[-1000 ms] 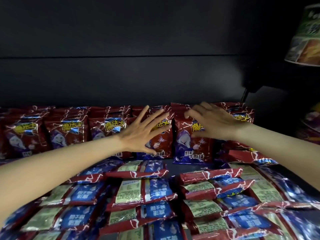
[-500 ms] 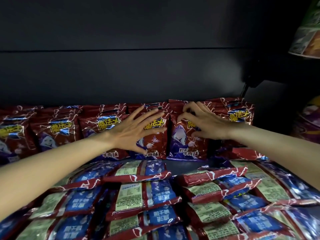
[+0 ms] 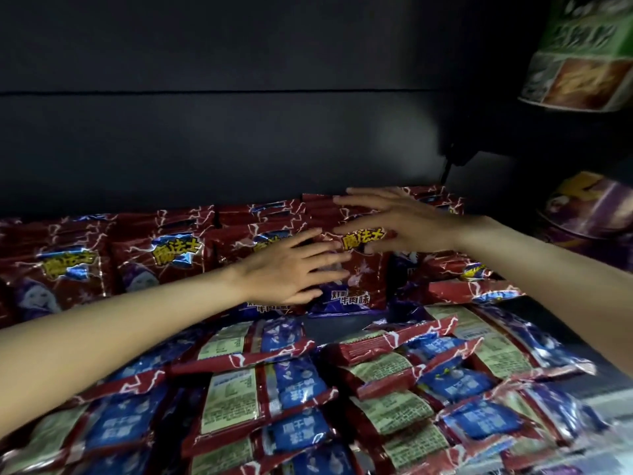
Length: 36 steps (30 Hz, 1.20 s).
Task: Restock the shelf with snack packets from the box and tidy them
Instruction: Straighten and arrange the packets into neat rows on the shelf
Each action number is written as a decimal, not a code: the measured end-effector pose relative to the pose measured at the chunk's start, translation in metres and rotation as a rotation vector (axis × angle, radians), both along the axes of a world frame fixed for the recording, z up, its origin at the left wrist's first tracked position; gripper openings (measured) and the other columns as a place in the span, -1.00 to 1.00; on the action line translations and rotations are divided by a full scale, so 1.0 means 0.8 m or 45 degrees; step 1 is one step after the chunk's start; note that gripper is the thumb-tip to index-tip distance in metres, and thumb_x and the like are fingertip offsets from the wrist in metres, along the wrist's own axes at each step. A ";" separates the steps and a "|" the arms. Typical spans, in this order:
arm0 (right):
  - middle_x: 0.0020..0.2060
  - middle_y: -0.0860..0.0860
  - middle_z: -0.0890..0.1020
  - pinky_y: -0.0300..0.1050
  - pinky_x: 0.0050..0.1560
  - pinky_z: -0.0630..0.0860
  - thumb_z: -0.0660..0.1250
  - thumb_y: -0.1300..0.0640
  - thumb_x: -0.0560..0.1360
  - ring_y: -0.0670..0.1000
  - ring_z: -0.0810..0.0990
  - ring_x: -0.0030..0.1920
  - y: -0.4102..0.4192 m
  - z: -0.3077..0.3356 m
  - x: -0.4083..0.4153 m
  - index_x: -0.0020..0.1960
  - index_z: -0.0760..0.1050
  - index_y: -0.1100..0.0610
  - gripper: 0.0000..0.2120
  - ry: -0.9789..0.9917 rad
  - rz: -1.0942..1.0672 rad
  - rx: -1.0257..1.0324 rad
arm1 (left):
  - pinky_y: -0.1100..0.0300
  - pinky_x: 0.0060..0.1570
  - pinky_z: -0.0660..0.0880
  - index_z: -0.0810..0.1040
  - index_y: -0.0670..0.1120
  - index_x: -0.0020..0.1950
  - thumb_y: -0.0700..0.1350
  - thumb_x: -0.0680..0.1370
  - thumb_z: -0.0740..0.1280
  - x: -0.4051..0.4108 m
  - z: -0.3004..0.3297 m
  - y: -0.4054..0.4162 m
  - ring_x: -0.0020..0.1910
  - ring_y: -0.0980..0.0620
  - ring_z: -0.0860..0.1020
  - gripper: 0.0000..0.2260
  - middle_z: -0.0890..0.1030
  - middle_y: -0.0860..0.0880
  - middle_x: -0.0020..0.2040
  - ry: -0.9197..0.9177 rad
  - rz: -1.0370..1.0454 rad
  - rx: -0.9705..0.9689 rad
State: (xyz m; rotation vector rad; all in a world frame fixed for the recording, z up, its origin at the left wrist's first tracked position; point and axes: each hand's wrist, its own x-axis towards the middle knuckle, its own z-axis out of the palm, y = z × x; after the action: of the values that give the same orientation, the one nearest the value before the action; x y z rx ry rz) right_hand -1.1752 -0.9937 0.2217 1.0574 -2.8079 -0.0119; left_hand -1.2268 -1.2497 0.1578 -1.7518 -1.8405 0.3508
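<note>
My hands on the 魔法士 packets

Left hand [image 3: 291, 269] and right hand [image 3: 404, 222] lie flat, fingers straight, against an upright red packet [image 3: 356, 269] labelled 牛肉味.

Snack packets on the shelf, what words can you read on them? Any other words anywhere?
"魔法士", yellow letters on the upright red packet between the left hand and right hand.
"牛肉味", white letters low on that same packet.
"魔法士" again on the upright packet further left.
Flat packets in front: back-label print too small to read.
Green pack top right: lettering blurred, unreadable.
</note>
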 end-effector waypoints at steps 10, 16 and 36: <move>0.13 -0.28 0.54 -0.51 0.14 0.33 0.40 -0.05 0.38 -0.34 0.48 0.15 0.116 0.025 0.126 0.18 0.48 -0.11 -0.62 -0.374 -0.493 -0.491 | 0.02 0.15 0.43 0.59 -0.05 0.16 0.03 0.49 0.30 0.015 0.033 0.065 0.12 -0.04 0.54 -0.70 0.59 -0.04 0.13 -0.129 0.056 0.156; -0.08 -0.11 0.65 -0.26 -0.04 0.54 0.47 0.12 0.40 -0.18 0.61 -0.11 0.141 -0.005 0.090 0.05 0.59 0.09 -0.77 -0.111 -0.454 -0.413 | -0.01 0.31 0.29 0.43 -0.05 0.36 0.15 0.50 0.31 0.020 0.030 0.093 0.36 -0.09 0.34 -0.51 0.40 -0.07 0.39 -0.116 0.336 0.075; 0.36 0.06 0.41 0.09 0.24 0.42 0.41 -0.08 0.38 0.11 0.37 0.34 0.178 -0.053 0.050 0.37 0.40 0.03 -0.40 0.508 -0.133 0.080 | -0.09 0.44 0.00 0.31 -0.01 0.46 0.17 0.55 -0.01 0.010 0.009 0.160 0.48 -0.11 0.17 -0.47 0.26 -0.05 0.49 -0.071 0.278 -0.071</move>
State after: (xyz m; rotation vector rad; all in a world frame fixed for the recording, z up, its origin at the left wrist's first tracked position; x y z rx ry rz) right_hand -1.1352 -0.8513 0.1790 0.8113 -2.5074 -0.2905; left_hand -1.2186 -1.1221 0.1649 -1.6140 -2.0869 0.4464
